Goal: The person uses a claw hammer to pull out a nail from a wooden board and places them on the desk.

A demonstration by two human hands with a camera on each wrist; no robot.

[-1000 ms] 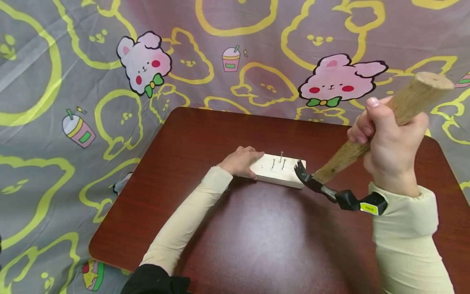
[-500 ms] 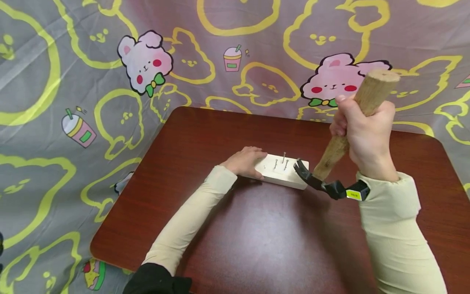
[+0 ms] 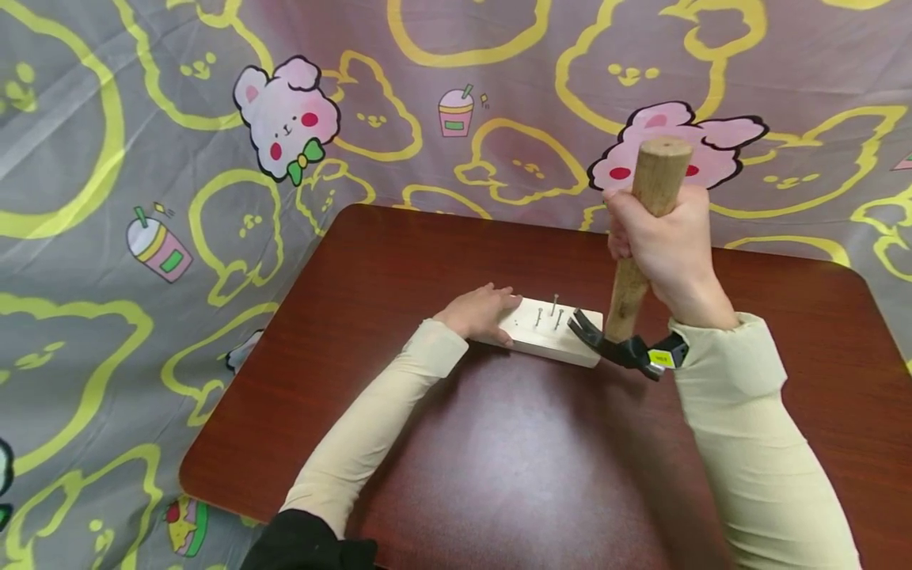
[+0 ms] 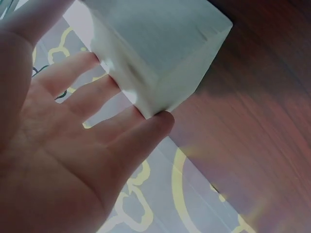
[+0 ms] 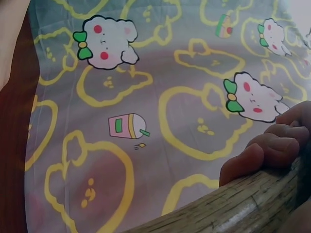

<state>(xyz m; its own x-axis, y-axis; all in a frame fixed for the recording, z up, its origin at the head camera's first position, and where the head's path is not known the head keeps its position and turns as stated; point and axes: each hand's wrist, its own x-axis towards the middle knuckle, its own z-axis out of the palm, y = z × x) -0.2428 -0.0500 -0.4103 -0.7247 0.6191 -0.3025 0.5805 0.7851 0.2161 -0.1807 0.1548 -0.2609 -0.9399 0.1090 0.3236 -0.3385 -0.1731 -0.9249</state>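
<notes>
A pale wooden block (image 3: 530,336) lies on the table, and three nails (image 3: 559,319) stand upright in its top. My left hand (image 3: 479,312) grips the block's left end, thumb on the near side and fingers at the far side. In the left wrist view, fingertips press against the block's end (image 4: 160,58). My right hand (image 3: 666,237) grips a claw hammer (image 3: 614,353) by its wooden handle, which stands nearly upright with the head lowest. The black claw points left toward the nails and overlaps the block's right end. In the right wrist view, fingers curl over the handle (image 5: 218,208).
A dark reddish-brown table (image 3: 499,451) with rounded corners carries the block. Behind and left of it hangs a patterned curtain (image 3: 399,103) with cartoon animals. At the right wrist sits a small black box with a yellow label (image 3: 663,358).
My right hand has swung left with the hammer, turning its handle from leaning right to nearly upright. The claw stays by the block's right end. My left hand keeps its grip on the block.
</notes>
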